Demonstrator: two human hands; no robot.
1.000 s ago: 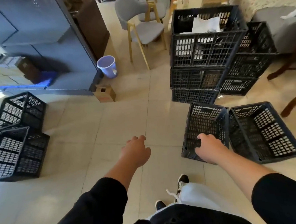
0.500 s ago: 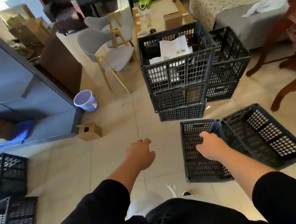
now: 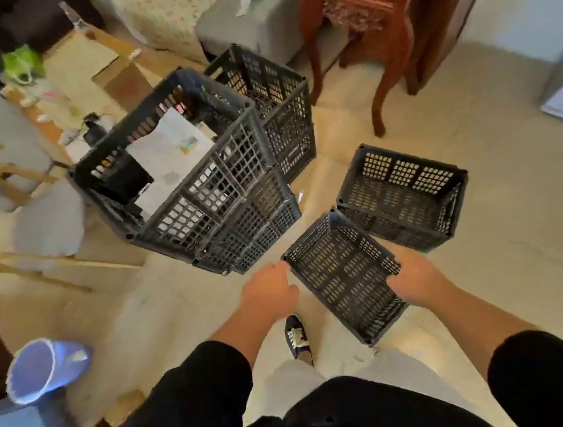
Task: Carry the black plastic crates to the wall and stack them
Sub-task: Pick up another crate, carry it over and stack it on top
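A small empty black crate (image 3: 344, 275) sits on the floor just in front of my feet. My right hand (image 3: 411, 279) is closed over its right rim. My left hand (image 3: 269, 294) is beside its left corner, fingers loosely curled and holding nothing. A second empty crate (image 3: 402, 198) lies right behind it, touching. To the left stands a stack of crates (image 3: 240, 216), whose top crate holds papers (image 3: 172, 154). Another crate stack (image 3: 279, 103) stands behind that one.
A carved wooden chair (image 3: 380, 73) stands at the back right, a grey sofa (image 3: 253, 25) behind the stacks. Grey chairs with wooden legs (image 3: 41, 226) and a cluttered table (image 3: 74, 77) are on the left. A purple bin (image 3: 44, 370) is at the lower left.
My view has swung right and down over the crates. My left hand has moved to the near crate's left corner. My right hand has shifted onto the crate's right rim.
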